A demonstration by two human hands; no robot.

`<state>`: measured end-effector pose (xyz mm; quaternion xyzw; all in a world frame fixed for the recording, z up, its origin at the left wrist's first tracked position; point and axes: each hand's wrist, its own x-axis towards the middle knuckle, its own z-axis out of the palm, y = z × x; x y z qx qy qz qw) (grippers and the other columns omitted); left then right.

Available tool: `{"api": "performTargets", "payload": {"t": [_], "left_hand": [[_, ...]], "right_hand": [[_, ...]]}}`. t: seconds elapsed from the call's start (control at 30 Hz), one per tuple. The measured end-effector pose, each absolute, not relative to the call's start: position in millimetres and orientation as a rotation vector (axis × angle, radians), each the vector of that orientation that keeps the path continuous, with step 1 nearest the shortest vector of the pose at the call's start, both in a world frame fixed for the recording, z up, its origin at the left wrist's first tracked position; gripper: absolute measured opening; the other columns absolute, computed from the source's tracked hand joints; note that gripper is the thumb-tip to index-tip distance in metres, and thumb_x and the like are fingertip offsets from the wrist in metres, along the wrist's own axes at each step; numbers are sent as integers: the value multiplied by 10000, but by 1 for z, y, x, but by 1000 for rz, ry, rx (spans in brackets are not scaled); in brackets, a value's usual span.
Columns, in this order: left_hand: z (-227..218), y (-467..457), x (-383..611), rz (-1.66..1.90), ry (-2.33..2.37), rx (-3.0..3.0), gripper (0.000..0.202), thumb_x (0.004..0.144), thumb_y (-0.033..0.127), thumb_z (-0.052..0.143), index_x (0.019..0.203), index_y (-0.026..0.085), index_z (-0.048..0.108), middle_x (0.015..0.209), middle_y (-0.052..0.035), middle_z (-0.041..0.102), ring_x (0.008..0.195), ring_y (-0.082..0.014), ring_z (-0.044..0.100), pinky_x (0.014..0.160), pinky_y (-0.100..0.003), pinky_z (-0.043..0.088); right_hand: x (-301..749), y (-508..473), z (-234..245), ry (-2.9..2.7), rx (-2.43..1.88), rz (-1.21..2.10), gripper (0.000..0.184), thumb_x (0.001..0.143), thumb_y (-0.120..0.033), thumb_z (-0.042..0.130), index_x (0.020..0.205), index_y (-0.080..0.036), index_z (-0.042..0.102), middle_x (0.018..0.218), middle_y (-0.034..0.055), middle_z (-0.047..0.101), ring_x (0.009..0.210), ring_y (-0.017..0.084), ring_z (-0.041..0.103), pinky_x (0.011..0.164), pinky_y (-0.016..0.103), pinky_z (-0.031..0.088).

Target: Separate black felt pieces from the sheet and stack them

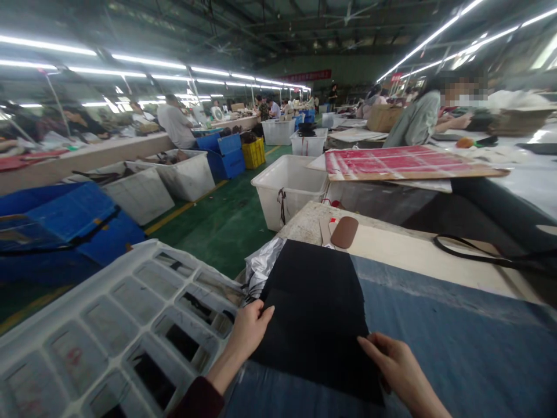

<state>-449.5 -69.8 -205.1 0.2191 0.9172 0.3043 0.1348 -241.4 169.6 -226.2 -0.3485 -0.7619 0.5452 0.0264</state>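
Note:
A flat black piece of fabric [315, 307] lies over the blue work surface [452, 331], its far left corner close to some crumpled silver sheeting [266, 264]. My left hand [250, 328] pinches the fabric's left edge between thumb and fingers. On the opposite side, my right hand [389, 360] grips the right edge, with the thumb and forefinger closed on it. Beyond the fabric, a brown rounded piece [344, 232] rests on the table near a pale strip [325, 232].
At my left stands a whitish compartmented tray [143, 325] with dark pieces in several slots. White bins [289, 180] and blue crates [69, 220] line the green floor [217, 226]. A red-topped board [404, 162] juts out at right, near a seated person [415, 119]. A black strap [474, 255] lies at right.

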Motion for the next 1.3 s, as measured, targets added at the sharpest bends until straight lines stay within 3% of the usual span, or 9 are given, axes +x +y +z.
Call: {"api": "performTargets", "payload": {"t": [0.23,0.43,0.83,1.3], "left_hand": [[-210,-65,-466,830,2687,582,255,865,353,548,693,174,608,590,1,591,581,-145,547,550,-242,269],[-216,-68,-468,828,2676,568,252,861,358,561,731,163,651,641,-18,641,625,-152,583,564,-238,296],[-216,-66,-471,846,2679,553,291,863,400,540,713,171,636,592,-3,619,597,-156,579,552,-239,310],[-228,-70,-479,851,2585,625,377,844,528,474,686,203,580,579,7,613,599,-184,599,564,-240,344]], "right_hand": [[-259,184,-237,-2458,-1106,1400,466,761,-623,483,607,-193,576,471,-22,452,447,132,427,430,251,278],[-256,184,-245,-2483,-1119,1360,476,743,-636,474,600,-196,587,471,-6,480,463,149,441,447,261,285],[-256,184,-249,-2535,-1153,1316,458,774,-609,461,632,-198,605,494,-11,484,490,157,455,481,271,295],[-257,173,-232,-2426,-1208,1235,294,790,-415,549,617,-186,616,537,-13,574,543,147,529,510,245,311]]}}
